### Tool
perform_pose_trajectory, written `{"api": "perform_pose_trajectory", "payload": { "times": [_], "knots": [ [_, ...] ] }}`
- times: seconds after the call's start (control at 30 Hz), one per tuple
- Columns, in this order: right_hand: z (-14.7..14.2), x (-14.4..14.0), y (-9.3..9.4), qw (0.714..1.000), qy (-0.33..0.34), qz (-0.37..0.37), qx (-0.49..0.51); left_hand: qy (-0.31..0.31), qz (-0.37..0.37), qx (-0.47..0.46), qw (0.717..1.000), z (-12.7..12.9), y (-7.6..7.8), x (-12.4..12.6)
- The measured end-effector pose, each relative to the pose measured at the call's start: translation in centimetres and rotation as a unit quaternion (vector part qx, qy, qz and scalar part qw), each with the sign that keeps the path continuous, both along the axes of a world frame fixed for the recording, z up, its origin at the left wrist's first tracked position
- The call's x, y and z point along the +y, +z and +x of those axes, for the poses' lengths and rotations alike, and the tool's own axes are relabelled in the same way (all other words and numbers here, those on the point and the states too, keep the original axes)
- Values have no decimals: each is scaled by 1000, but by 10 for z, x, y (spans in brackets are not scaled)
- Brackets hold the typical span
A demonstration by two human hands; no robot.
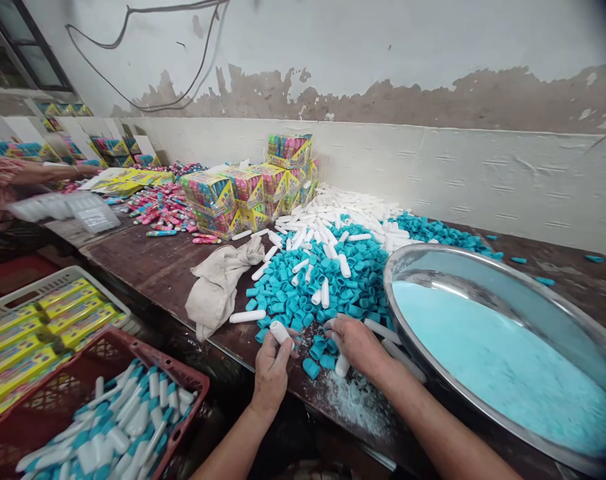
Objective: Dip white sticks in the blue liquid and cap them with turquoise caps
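Observation:
Between the fingers and thumb of my left hand (273,370) is a short white plastic tube (281,333), tilted with its end up. My right hand (355,341) is at the near edge of a heap of blue plastic caps (327,273), its fingers curled; what lies in them is hidden. A few loose blue caps (311,368) lie just below those fingers. Under the right wrist a white tube (341,365) shows in part. Another white tube (247,317) rests left of the heap, and more white tubes (345,207) are piled behind it.
At right stands a large metal basin (407,257) of light blue powder. Spilled powder (357,400) dusts the table. A cloth bag (213,287) lies left. Below left is a red crate (183,373) of capped tubes. Display boxes (253,190) are stacked behind; a co-worker's arm (47,173) reaches in.

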State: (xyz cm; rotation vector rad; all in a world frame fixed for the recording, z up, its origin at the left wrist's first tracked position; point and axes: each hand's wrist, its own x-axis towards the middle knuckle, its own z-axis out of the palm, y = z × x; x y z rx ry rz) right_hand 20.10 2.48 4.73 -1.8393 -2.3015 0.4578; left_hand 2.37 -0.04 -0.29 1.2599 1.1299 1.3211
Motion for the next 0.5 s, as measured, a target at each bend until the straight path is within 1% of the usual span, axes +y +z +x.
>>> {"api": "perform_pose_trajectory", "payload": {
  "times": [0.13, 0.23, 0.33, 0.43, 0.5],
  "knots": [
    [-13, 3, -1, 999, 16, 5, -33, 8, -7, -1, 1000, 0, 1, 0],
    [-14, 1, -3, 998, 36, 1, -46, 2, -8, 2, 1000, -1, 0, 1],
    [-11, -3, -4, 998, 48, -12, -23, -1, -2, 9, 1000, -1, -1, 1],
    [-9, -6, -1, 999, 41, -21, 19, -2, 1, 9, 1000, -1, -3, 1],
    [-10, -8, 2, 999, 37, -21, 17, -4, 0, 5, 1000, -1, -3, 1]
  ]
}}
